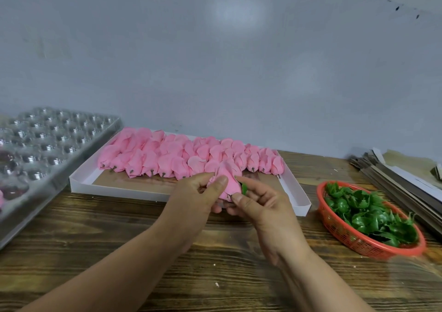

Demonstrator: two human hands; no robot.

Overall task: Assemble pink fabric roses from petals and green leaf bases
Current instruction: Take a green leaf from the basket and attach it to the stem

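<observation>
My left hand [196,194] holds a pink fabric rose head [227,177] between thumb and fingers, just above the front edge of a shallow white tray [114,188]. My right hand [258,204] pinches the rose's lower end, where a green leaf base [244,188] shows between its fingers. Behind the hands, several pink rose heads [167,158] with short stems lie in rows in the tray. A red plastic basket [354,240] to the right is full of green leaf bases [368,213].
A clear plastic blister tray [43,149] with round cells lies at the left on the wooden table [107,252]. Flat cardboard sheets [401,180] are stacked at the far right. A grey wall stands close behind the table.
</observation>
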